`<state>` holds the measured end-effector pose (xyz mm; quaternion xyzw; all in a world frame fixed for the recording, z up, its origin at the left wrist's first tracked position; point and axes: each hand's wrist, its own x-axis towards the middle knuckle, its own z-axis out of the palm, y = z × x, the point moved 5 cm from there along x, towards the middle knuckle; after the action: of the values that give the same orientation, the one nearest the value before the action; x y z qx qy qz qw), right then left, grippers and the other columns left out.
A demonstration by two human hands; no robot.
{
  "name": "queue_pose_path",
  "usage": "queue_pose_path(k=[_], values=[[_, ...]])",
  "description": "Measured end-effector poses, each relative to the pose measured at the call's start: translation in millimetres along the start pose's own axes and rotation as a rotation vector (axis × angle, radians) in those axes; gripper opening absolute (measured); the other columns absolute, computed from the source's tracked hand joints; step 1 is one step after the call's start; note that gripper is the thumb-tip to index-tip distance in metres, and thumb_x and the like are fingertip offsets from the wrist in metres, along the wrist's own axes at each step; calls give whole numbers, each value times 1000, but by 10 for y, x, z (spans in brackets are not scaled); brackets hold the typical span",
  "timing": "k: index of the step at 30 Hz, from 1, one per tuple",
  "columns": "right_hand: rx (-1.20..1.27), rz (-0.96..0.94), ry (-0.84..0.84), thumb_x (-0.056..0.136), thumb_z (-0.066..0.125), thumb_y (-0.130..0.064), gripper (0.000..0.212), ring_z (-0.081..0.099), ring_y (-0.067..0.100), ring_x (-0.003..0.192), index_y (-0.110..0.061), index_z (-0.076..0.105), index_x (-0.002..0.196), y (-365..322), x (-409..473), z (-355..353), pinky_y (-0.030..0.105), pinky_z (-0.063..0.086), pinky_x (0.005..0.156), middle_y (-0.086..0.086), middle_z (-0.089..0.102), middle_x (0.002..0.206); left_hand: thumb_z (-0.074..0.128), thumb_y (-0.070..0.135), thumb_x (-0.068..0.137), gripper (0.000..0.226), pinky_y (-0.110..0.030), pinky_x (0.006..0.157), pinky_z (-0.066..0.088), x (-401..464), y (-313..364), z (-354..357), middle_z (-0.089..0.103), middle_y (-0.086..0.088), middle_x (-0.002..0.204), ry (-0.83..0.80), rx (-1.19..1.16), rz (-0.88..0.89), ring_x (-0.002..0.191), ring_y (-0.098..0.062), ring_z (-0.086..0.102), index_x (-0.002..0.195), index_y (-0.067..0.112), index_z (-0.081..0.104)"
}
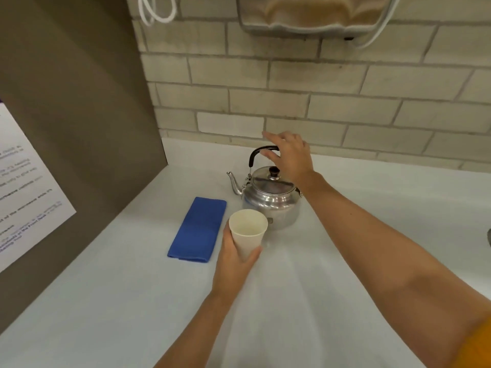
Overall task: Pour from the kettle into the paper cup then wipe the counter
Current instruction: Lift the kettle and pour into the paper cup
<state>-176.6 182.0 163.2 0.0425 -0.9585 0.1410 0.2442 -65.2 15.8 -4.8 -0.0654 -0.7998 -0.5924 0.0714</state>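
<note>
A steel kettle [268,200] with a black arched handle and a black lid knob stands on the white counter [132,301], spout pointing left. My right hand [289,155] hovers at the handle's right end with fingers spread, not closed on it. My left hand [233,258] grips a white paper cup [248,229], upright just in front of the kettle; the cup looks empty. A folded blue cloth [198,229] lies flat to the left of the cup.
A grey brick wall [318,102] backs the counter. A brown panel [79,128] with a printed paper sheet [24,181] closes off the left side. A wall-mounted dispenser [313,14] hangs above the kettle. A dark object shows at the right edge [488,237].
</note>
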Motion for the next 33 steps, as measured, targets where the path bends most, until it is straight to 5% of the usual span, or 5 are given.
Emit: queue_pose_path(k=[12, 24, 27, 31, 33], values=[[214, -94, -105, 83, 60, -44, 29, 64, 13, 76, -31, 67, 108, 122, 204, 58, 26, 46, 67, -1, 74, 104, 71, 44, 70, 86, -19, 102, 31, -20, 19, -7, 39, 16, 135, -7, 7, -17, 125, -1, 38, 138, 34, 19], [171, -129, 56, 81, 61, -48, 25, 66, 10, 78, -36, 69, 102, 28, 150, -709, 23, 41, 62, -7, 75, 100, 74, 28, 73, 83, -25, 106, 31, -5, 62, -5, 40, 8, 134, -13, 26, -5, 121, -7, 39, 137, 23, 22], [164, -191, 12, 81, 63, -44, 25, 57, -6, 56, -33, 69, 103, -121, 78, -985, 12, 33, 51, -4, 76, 95, 74, 28, 73, 82, -23, 103, 31, -16, 90, -1, 40, 7, 133, -14, 33, 12, 117, -6, 39, 137, 21, 23], [73, -265, -99, 81, 62, -46, 26, 64, 2, 87, -35, 68, 104, -277, -54, -1208, 15, 37, 64, -11, 71, 109, 73, 26, 74, 82, -26, 104, 32, -22, 90, 0, 42, 1, 137, -18, 32, 20, 121, -13, 42, 138, 20, 22], [54, -286, -146, 81, 62, -46, 25, 57, -13, 72, -36, 68, 103, -318, -154, -1272, 7, 34, 60, -11, 73, 103, 73, 27, 74, 83, -27, 104, 33, -29, 83, -4, 42, -1, 138, -15, 30, 13, 123, -16, 42, 139, 21, 22]])
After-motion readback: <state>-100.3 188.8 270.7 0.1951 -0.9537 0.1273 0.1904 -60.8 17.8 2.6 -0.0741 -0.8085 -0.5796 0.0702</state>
